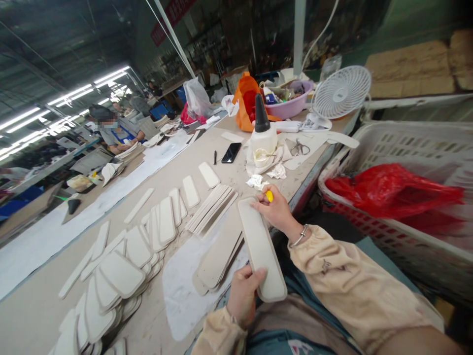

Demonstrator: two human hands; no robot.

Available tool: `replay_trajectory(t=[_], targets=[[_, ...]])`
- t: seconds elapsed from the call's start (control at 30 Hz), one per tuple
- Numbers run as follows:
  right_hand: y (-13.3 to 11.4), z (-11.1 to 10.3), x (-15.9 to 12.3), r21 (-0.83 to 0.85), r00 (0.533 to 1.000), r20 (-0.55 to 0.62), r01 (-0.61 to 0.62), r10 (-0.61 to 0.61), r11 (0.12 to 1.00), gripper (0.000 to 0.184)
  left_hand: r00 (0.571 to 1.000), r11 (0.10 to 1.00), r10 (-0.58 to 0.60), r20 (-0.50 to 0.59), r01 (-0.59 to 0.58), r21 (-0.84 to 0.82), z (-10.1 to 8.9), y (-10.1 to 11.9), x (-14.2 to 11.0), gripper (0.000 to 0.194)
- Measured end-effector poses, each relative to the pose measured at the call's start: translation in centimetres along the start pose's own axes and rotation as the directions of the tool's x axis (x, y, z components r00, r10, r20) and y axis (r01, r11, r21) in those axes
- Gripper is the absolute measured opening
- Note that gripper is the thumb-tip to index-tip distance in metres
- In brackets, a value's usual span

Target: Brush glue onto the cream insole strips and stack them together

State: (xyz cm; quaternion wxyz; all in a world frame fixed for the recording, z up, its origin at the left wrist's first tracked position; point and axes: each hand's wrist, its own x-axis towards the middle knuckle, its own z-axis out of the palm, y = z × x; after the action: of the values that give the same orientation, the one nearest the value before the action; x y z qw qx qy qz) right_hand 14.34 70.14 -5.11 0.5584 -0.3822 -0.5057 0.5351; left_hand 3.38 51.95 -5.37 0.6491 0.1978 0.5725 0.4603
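Observation:
A long cream panel with rounded corners is held tilted over my lap, beside the table's edge. Its lower end is pinched by my left hand, thumb on top. At its upper end my right hand grips the edge, and a small tool with a yellow end pokes out of the same fist; the rest of that tool is hidden. Just left of the panel lies a stack of beige pieces on a white sheet. Behind it is a neat stack of narrow strips.
Overlapping cream panels spread across the left of the table. Farther back are a phone, a black-nozzled glue bottle, scissors and a white fan. A white plastic basket stands at right. Another person works beyond.

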Motion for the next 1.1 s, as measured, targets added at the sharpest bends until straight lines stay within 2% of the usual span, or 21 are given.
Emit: replay_trajectory(t=[0.57,0.7,0.87,0.97,1.1], targets=[[0.0,-0.1,0.1,-0.039,0.999,-0.019,0.039,-0.040,0.998,0.039,0.999,0.998,-0.036,0.035,0.037,-0.052,-0.1,0.4,-0.1,0.035],[-0.1,-0.2,0.1,0.006,0.999,0.000,0.051,-0.051,0.999,0.039,0.998,0.993,-0.030,0.056,0.036,-0.117,0.2,0.7,-0.2,0.035],[-0.5,-0.5,0.0,0.007,0.996,-0.003,0.086,-0.086,0.996,0.041,0.996,0.975,0.036,0.081,-0.017,-0.221,0.8,1.2,-0.4,0.040],[-0.5,-0.7,0.0,0.013,0.994,-0.017,0.107,-0.107,0.994,0.042,0.991,0.986,0.031,0.133,-0.009,-0.165,0.8,1.2,-0.6,0.039],[-0.4,-1.1,0.0,0.018,0.994,-0.022,0.106,-0.105,0.994,0.043,0.995,0.998,0.032,0.099,-0.026,-0.061,0.7,0.8,-0.7,0.038]])
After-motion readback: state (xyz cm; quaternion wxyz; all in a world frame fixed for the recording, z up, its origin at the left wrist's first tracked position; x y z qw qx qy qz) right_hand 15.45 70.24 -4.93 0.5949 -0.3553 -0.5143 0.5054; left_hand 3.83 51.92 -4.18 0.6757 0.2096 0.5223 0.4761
